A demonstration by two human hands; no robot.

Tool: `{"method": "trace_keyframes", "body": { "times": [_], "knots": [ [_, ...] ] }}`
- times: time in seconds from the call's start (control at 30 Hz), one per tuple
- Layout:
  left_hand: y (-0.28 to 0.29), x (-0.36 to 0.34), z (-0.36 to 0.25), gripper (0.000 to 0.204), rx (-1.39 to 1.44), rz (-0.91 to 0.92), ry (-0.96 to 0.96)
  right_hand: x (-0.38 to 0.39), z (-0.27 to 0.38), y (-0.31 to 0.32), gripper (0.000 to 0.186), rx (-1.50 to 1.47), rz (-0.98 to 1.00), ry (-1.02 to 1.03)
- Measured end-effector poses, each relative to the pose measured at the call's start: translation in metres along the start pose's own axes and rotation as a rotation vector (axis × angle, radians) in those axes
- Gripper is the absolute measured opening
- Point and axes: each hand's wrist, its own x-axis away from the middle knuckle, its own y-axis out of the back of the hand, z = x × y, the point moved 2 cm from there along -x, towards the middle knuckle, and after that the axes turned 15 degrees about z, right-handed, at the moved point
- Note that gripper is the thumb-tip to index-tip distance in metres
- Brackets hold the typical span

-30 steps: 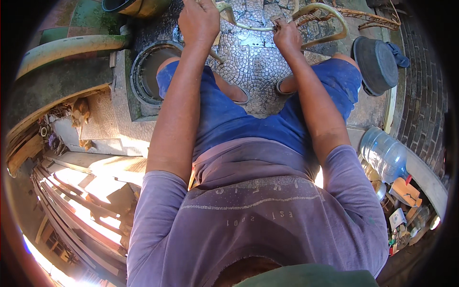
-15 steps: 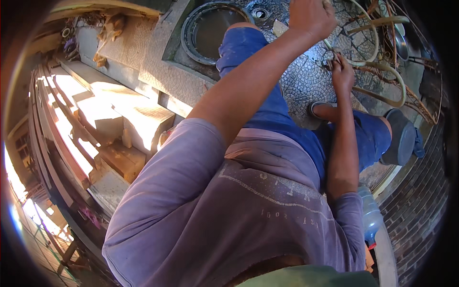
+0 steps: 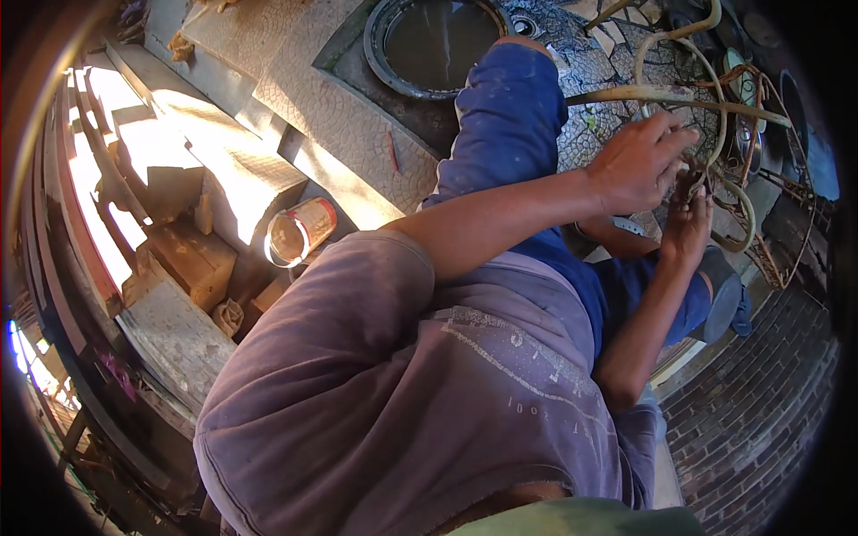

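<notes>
A pale tan, bent tube-like piece (image 3: pixel 718 98), curved into several loops, lies at the upper right. My left hand (image 3: pixel 633 168) reaches over my knees with bent fingers. Its thumb and fingertips come together close to the tubing, on a small thing I cannot make out. Just below, my right hand (image 3: pixel 685 230) has its fingers closed around a dark joint in the tubing. My fingers partly hide that joint. One straight length of the tubing passes above my left hand toward my knee.
A round black basin (image 3: pixel 380 62) of murky water sits beyond my knee, beside a drain (image 3: pixel 525 27). Rusty bent rods (image 3: pixel 767 255) tangle at the right. On the left are an open tin (image 3: pixel 304 230), wooden blocks (image 3: pixel 192 261) and long planks.
My left hand has come down from the top edge to beside my right hand. The tubing has shifted, with one length now lying across toward my knee. My view has turned slightly.
</notes>
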Motion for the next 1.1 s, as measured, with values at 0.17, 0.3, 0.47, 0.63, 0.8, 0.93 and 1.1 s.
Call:
{"method": "trace_keyframes", "body": {
  "times": [0.17, 0.3, 0.47, 0.63, 0.8, 0.93, 1.1],
  "knots": [
    [0.006, -0.002, -0.01, 0.057, 0.201, 0.213, 0.122, 0.012, 0.027, -0.06, 0.028, 0.097, 0.138, 0.043],
    [0.006, 0.0, -0.001, 0.053, 0.184, 0.214, 0.095, 0.014, 0.026, -0.08, 0.031, 0.11, 0.149, 0.018],
    [-0.002, 0.004, 0.014, 0.048, 0.267, 0.15, 0.137, 0.022, 0.017, -0.094, 0.035, 0.115, 0.112, -0.003],
    [-0.015, 0.004, 0.043, 0.031, 0.547, 0.076, 0.251, 0.022, 0.005, -0.098, 0.043, 0.174, 0.096, -0.024],
    [0.018, -0.005, 0.068, 0.02, 0.734, -0.127, 0.181, 0.02, 0.007, -0.098, 0.048, 0.313, 0.076, -0.022],
    [0.09, -0.017, 0.06, 0.023, 0.795, -0.02, 0.156, 0.027, -0.009, -0.051, 0.044, 0.315, -0.036, -0.082],
    [0.195, -0.008, 0.121, 0.034, 0.545, -0.438, 0.26, 0.047, -0.045, 0.014, 0.041, 0.274, -0.161, -0.192]
  ]
}}
